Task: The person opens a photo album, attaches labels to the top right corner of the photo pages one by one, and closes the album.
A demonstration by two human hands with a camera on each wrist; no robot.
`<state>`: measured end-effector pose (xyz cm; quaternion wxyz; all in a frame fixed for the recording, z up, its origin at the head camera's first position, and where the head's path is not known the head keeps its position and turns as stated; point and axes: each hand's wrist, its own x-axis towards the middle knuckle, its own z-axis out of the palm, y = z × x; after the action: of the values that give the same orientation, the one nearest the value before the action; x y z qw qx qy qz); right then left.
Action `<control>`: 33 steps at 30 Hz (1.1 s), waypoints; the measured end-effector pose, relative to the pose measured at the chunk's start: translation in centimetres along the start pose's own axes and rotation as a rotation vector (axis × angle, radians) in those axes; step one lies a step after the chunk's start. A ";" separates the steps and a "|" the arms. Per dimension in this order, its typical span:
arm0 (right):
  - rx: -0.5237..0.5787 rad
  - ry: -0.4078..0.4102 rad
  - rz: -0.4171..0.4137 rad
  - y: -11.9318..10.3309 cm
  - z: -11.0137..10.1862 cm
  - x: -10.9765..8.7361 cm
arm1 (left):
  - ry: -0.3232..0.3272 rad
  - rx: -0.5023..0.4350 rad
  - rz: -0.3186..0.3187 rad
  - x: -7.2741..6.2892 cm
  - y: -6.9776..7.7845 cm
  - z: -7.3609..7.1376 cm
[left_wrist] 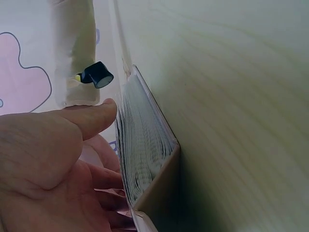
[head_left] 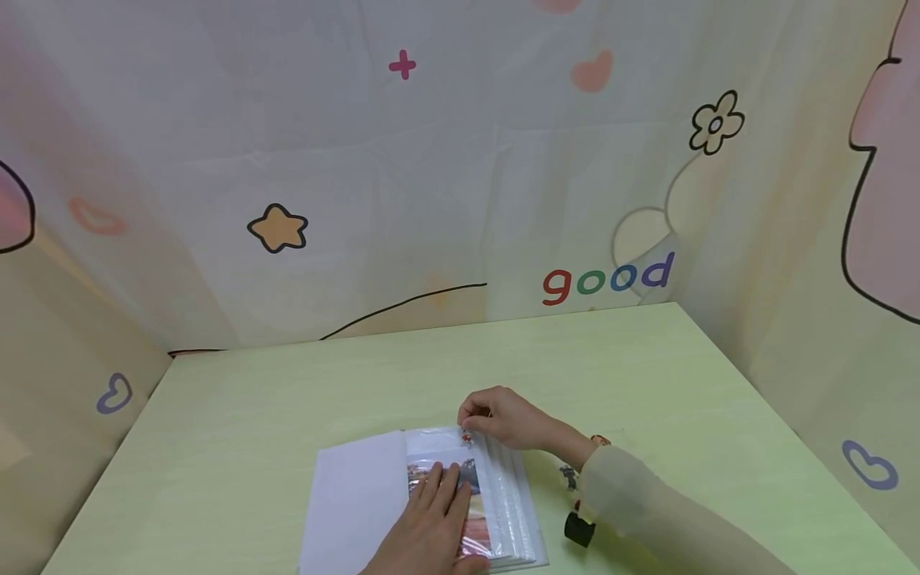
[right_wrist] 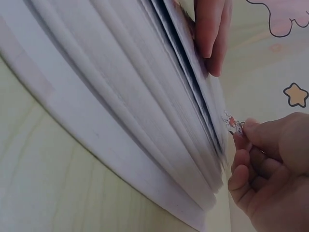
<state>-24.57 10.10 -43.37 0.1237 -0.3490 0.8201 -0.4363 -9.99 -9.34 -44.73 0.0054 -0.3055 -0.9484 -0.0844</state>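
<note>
A photo album (head_left: 359,503) lies open on the table, its white inside cover to the left and its clear-sleeved pages to the right. My left hand (head_left: 426,519) rests with extended fingers on the top page, over a colourful photo (head_left: 476,531) that it partly hides. In the left wrist view, the thumb lies along the edge of the page stack (left_wrist: 145,140). At the far edge of the page, my right hand (head_left: 506,417) pinches a small red-and-white sticker-like piece (right_wrist: 231,122) between thumb and forefinger. Its exact kind is too small to tell.
Beside the right forearm, a small dark figure-shaped piece (head_left: 569,477) and an orange-brown bit (head_left: 600,440) lie on the pale green table (head_left: 251,415). A black cylindrical object (head_left: 579,529) shows at the right sleeve. Printed curtains (head_left: 345,176) enclose the table's back and sides.
</note>
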 end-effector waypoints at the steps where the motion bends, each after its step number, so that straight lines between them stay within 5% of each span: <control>1: -0.005 0.003 0.003 0.1 0.1 0.0 | -0.004 -0.002 -0.001 0.0 0.0 0.0; 16: -0.060 -0.005 0.018 0.4 0.8 0.1 | -0.046 -0.047 -0.020 0.0 -0.1 0.0; 33: -0.120 0.006 0.020 0.0 1.1 0.1 | -0.020 -0.045 -0.002 -0.1 0.0 0.0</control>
<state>-24.04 9.30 -43.99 0.1043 -0.3462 0.8486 -0.3862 -9.93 -9.41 -44.77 -0.0112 -0.3052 -0.9467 -0.1028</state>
